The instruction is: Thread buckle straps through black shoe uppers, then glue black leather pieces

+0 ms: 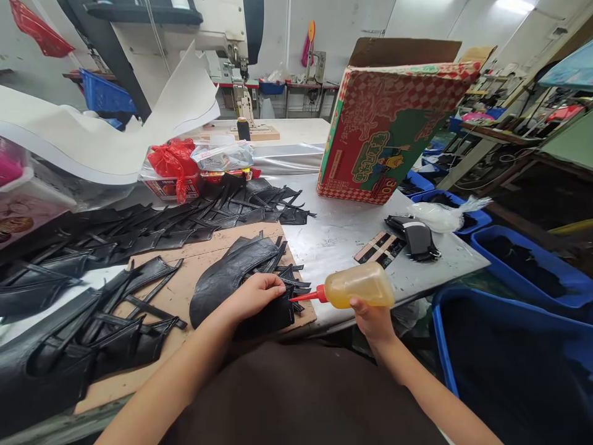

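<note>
My right hand (374,320) grips a squeeze bottle (356,285) of yellowish liquid, tipped on its side. Its long red nozzle points left, and the tip is at the edge of a black leather piece (234,267) with narrow straps. On that same piece rests my left hand (257,295), thumb and fingers pinched together near the nozzle tip; exactly which part they pinch is hidden. Brown cardboard (178,250) lies beneath the piece. To the left are more strapped leather pieces (60,346), and a long overlapping row of them (185,216) runs behind.
A tall red and green carton (380,136) stands on the silvery tabletop (308,247). Right of it lie a black object (419,240) and a clear plastic bag (442,215). Blue bins (445,346) line the right side. A sewing machine (185,46) and white sheets (92,145) are behind.
</note>
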A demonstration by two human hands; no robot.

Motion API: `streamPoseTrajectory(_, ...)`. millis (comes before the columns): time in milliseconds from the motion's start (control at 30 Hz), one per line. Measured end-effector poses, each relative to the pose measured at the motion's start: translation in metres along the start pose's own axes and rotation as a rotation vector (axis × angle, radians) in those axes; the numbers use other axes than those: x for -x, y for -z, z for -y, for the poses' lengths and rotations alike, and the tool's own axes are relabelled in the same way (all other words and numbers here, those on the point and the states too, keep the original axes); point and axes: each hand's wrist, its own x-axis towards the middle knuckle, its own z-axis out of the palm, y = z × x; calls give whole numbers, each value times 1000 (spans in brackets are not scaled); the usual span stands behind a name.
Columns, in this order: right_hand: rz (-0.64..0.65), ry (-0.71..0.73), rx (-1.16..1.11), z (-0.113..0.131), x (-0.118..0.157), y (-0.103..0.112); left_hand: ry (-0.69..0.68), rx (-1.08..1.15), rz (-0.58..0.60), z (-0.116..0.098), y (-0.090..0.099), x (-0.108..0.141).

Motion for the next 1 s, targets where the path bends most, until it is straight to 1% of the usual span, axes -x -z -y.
streamPoseTrajectory(300,6,-131,-89,5,4,0,-13,6,3,-2,2,0)
streamPoseTrajectory(433,34,-190,-139,1,6,5,-25,-8,7,-1,3,0)
streamPoseTrajectory(533,58,-209,-159,1,7,5,-26,-34,5,-1,3,1)
streamPoseTrajectory(633,60,-210,-199,4,2,4,-23,-85,3,-4,2,4)
streamPoseTrajectory(733,14,-210,-296,8,-11,5,-44,-148,2,-10,6,8)
streamPoseTrajectory(800,-24,-238,-393,9,-26,5,-52,-245,-50,-15,16,8)
streamPoseTrajectory(867,-33,-263,-480,10,-44,2,-15,-407,-176,-18,32,2)
streamPoseTrajectory(933,1,-273,-544,9,-63,-8,57,-554,-317,-19,49,-9)
streamPoseTrajectory(1000,55,-281,-595,8,-83,-23,128,-645,-405,-18,62,-21)
